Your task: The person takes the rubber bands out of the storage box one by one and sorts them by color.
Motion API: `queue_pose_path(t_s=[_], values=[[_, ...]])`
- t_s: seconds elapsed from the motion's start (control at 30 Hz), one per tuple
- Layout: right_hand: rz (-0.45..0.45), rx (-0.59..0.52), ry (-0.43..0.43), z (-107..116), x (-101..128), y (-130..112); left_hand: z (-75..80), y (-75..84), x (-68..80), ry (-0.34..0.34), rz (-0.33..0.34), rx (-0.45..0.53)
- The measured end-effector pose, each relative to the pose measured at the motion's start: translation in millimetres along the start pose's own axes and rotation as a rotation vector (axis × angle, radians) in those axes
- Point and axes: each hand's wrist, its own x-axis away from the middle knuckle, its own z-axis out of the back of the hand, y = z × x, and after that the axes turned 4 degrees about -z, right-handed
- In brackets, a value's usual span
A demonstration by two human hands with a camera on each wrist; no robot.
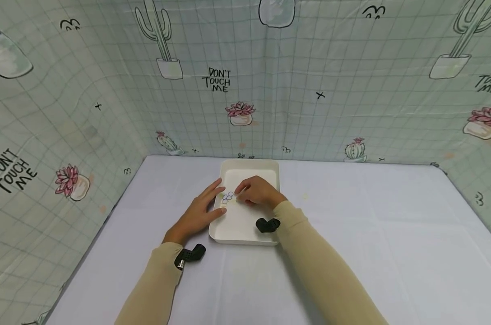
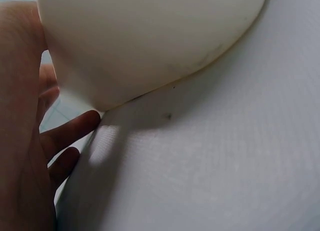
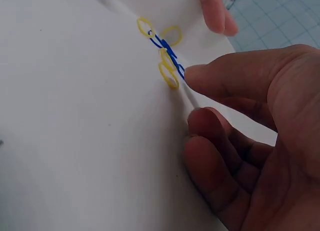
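A white rectangular tray [image 1: 242,229] lies on the table and holds several thin blue loops [image 3: 170,52] and yellow loops [image 3: 168,76] that look like small rubber bands. They cluster beside the tray's left wall. My left hand [image 1: 198,212] rests at that left side, fingers spread fairly straight. In the left wrist view, fingertips touch the tray's outer wall [image 2: 150,46]. Over the tray, my right hand [image 1: 258,192] reaches down with bent fingers. One fingertip [image 3: 197,77] meets the end of a blue loop in the right wrist view, and a gap separates it from the digits below.
A white cloth [image 1: 371,234] covers the table. Behind and at the sides hangs a grid-patterned curtain [image 1: 294,122] with cactus drawings. A black wrist camera [image 1: 267,225] sits by the right sleeve, another black camera [image 1: 192,253] by the left sleeve.
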Motion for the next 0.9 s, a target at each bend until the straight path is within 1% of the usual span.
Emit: queue_pose_path(t_s=[0.23, 0.4, 0.47, 0.6, 0.77, 0.9], values=[[0.046, 0.173, 0.038, -5.3, -1.9, -1.0, -1.9, 0.4, -1.3, -0.01, -0.006, 0.01], [0.066, 0.208, 0.031, -3.9, 0.2, -4.8, -1.2, 2.3, -1.7, -0.001, 0.009, 0.008], [0.073, 0.217, 0.033, -1.7, 1.2, -6.4, -0.9, 3.0, -3.3, 0.005, 0.005, 0.004], [0.08, 0.196, 0.042, 0.5, 2.4, -6.2, -1.5, 3.3, -4.7, 0.017, -0.006, -0.004], [0.077, 0.075, 0.04, 0.4, 2.9, -0.6, -3.3, 3.5, -2.1, 0.012, -0.003, -0.007], [0.052, -0.008, 0.072, 0.4, 4.7, 1.3, -3.1, 2.9, -0.4, 0.014, -0.011, -0.004]])
